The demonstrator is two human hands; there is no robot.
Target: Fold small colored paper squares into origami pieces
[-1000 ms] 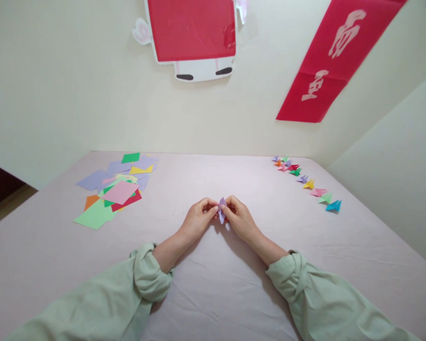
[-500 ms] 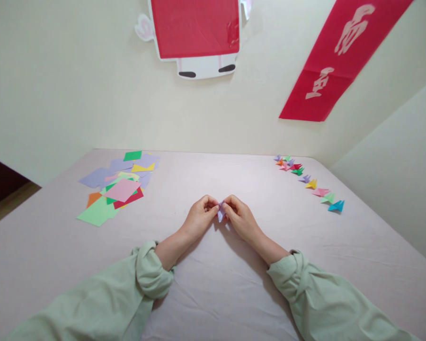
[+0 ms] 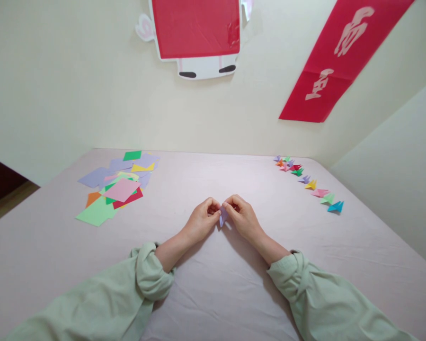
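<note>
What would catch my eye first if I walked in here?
Probably the big red cutout on the wall, top centre, and the red banner slanting at upper right. Below, near the middle, the left hand and right hand hold a small purple folded paper. Coloured sheets lie piled at left; little folded paper figures line up at right.

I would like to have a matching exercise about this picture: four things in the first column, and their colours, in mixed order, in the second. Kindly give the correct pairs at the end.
Column 1
1. Folded paper between the left hand and the right hand
2. Nearest piece in the row of folded pieces
3. Long banner on the wall
4. Rolled sleeves

Column 2
A. Red
B. Pale green
C. Purple
D. Blue

Right pairs: 1-C, 2-D, 3-A, 4-B.
</note>
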